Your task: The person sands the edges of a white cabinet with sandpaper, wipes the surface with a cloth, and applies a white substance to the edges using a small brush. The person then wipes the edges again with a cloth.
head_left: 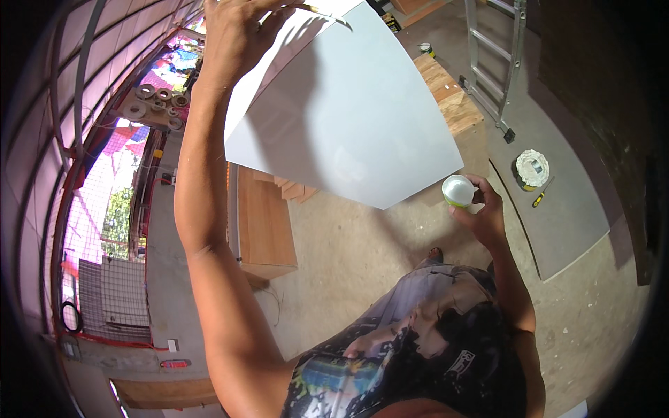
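Note:
My left hand [240, 28] is raised at the top edge, partly cut off by the frame. Its fingers are closed on a slim stick-like tool, apparently a thin paintbrush [317, 11], whose far end reaches over the white panel [376, 104]. The shadow of hand and tool falls across that broad, smooth panel. Low by the panel's near right corner, my right hand [484, 212] grips a small cup [458, 191] with a green-yellow side. White material shows inside the cup, which tilts toward me.
Plywood [453, 97] lies under the panel's right side, with a ladder [498, 52] beyond. On a grey sheet sit a white-topped tub [532, 169] and a yellow-black screwdriver [542, 194]. A wooden box [265, 223] stands left; tape rolls [136, 109] rest near the mesh wall.

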{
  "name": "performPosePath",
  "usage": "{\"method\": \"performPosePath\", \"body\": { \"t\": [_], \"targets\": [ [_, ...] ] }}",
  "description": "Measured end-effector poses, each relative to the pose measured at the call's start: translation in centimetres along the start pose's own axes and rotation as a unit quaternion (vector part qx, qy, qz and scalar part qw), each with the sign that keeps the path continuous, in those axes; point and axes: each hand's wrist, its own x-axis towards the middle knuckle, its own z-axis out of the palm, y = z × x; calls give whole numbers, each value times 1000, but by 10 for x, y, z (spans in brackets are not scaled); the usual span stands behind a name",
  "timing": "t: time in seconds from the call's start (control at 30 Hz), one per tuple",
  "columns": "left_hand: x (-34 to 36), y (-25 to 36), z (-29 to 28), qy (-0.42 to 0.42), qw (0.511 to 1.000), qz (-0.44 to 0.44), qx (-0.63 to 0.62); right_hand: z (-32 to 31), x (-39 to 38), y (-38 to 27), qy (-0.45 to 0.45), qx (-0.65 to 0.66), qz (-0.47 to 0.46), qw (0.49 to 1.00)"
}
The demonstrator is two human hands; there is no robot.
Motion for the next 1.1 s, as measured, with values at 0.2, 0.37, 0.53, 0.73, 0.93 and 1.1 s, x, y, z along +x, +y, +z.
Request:
{"method": "performPosePath", "body": {
  "t": [0.2, 0.37, 0.53, 0.73, 0.93, 1.1],
  "targets": [
    [-25, -12, -14, -19, 996, 32, 79, 2, 0, 2, -3, -8, 11, 1000],
    [-25, -17, -16, 9, 999, 46, 14, 7, 0, 0, -14, -14, 6, 1000],
    [-20, -5, -7, -5, 1000, 11, 10, 9, 0, -4, -15, -11, 9, 1000],
    [-49, -21, -19, -13, 999, 20, 29, 7, -3, -4, -20, -11, 29, 999],
    [-39, -16, -7, 20, 999, 28, -9, 13, -3, -9, -30, 0, 25, 999],
    [-51, -15, -12, 4, 998, 27, 64, 14, -5, -6, -34, 11, 39, 999]
  ]
}}
